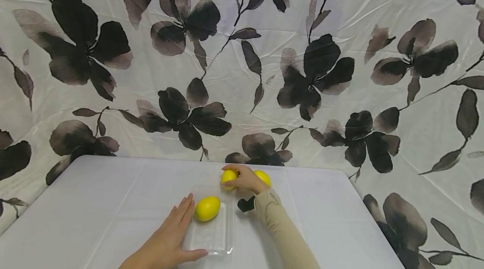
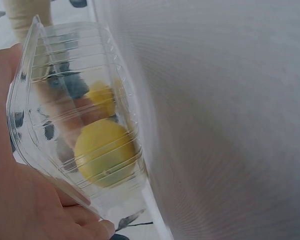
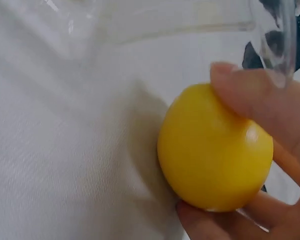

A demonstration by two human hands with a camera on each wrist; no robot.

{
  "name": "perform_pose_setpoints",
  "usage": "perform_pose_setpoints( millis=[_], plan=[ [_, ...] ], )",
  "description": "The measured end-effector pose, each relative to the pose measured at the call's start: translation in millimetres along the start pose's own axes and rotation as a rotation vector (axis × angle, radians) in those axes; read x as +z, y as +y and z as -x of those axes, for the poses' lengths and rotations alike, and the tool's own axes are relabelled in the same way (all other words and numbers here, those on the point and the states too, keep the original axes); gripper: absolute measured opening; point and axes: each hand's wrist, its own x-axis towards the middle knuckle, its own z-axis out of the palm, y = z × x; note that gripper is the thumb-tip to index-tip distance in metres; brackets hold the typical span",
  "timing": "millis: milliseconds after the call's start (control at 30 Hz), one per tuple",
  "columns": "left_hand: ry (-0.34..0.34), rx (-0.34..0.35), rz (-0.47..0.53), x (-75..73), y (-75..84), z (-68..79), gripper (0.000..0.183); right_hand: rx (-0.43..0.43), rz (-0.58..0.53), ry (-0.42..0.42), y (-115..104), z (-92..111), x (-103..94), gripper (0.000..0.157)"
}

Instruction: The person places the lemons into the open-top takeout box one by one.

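A clear plastic container (image 1: pixel 225 235) lies on the white-covered table with one yellow lemon (image 1: pixel 207 209) in its far part. My left hand (image 1: pixel 166 231) rests against the container, fingers straight along its left side and thumb at the near edge. In the left wrist view, that hand (image 2: pixel 20 190) spans the see-through wall (image 2: pixel 45 115). Just beyond the container's far right corner, my right hand (image 1: pixel 247 178) grips a second lemon (image 3: pixel 215 150) between thumb and fingers. A third lemon (image 1: pixel 264 178) sits behind the right hand, partly hidden by it.
A small black object (image 1: pixel 245 204) shows beside the right sleeve (image 1: pixel 280 218). The white tabletop (image 1: pixel 94 210) extends to both sides. A hanging cloth (image 1: pixel 242 71) with dark flowers stands behind the table's far edge.
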Motion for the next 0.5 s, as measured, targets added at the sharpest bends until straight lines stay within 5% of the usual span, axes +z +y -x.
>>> perform_pose_setpoints(
  millis=[500],
  plan=[
    [-0.002, -0.002, 0.008, 1.4, -1.1, -1.0, 0.129, -0.002, 0.029, 0.154, -7.5, -2.4, -7.5, 0.055]
  ],
)
